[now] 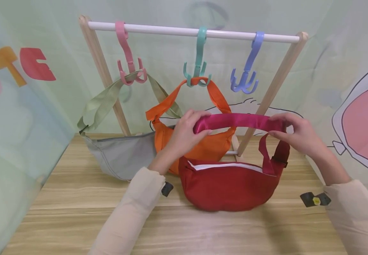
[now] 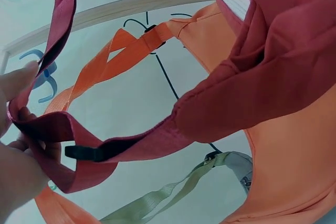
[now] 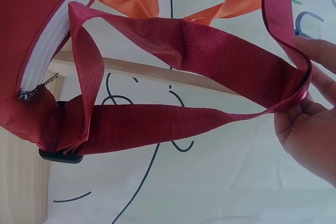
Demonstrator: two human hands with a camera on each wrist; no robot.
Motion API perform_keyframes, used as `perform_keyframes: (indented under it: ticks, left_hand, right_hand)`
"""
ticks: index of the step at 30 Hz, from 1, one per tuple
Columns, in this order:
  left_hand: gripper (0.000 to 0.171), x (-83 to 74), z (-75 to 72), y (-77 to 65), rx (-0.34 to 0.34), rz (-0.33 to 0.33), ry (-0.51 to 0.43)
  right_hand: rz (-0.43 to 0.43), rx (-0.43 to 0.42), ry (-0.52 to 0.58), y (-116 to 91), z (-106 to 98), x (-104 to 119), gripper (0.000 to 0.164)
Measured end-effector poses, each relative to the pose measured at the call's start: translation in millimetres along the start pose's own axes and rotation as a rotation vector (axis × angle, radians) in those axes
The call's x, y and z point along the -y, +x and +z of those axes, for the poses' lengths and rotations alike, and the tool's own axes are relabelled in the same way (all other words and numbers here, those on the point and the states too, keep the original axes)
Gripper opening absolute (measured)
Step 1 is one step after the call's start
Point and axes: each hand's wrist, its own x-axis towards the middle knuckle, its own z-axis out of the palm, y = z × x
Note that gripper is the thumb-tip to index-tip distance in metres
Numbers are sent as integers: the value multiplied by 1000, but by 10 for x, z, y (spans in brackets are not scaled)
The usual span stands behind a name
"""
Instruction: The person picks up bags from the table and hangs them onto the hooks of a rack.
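Observation:
A red waist bag with a white zipper hangs low over the wooden table, in front of an orange bag. Its magenta-red strap is stretched level between two hands. My left hand pinches the strap's left end between thumb and fingers. At the other end my right hand grips the strap, with a loop of it dropping to a dark buckle. In the right wrist view the strap folds back at the fingertips. The left wrist view shows a black slider on the strap near the left hand.
A rack with a white rod carries a pink hook, a green hook and a blue hook. The grey bag hangs from the pink hook, the orange bag from the green. Nothing hangs on the blue one.

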Motion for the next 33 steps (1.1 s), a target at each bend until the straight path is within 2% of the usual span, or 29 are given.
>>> perform_keyframes:
  ticks: [9, 16, 33]
  left_hand:
    - [42, -54, -17, 35, -23, 21, 15]
    - [43, -76, -22, 64, -39, 41, 19]
    - [42, -193, -96, 117, -62, 44, 37]
  right_hand:
    - [-4, -20, 3, 30, -29, 20, 39]
    - [27, -26, 1, 48, -68, 69, 40]
    - [-17, -54, 22, 121, -147, 127, 39]
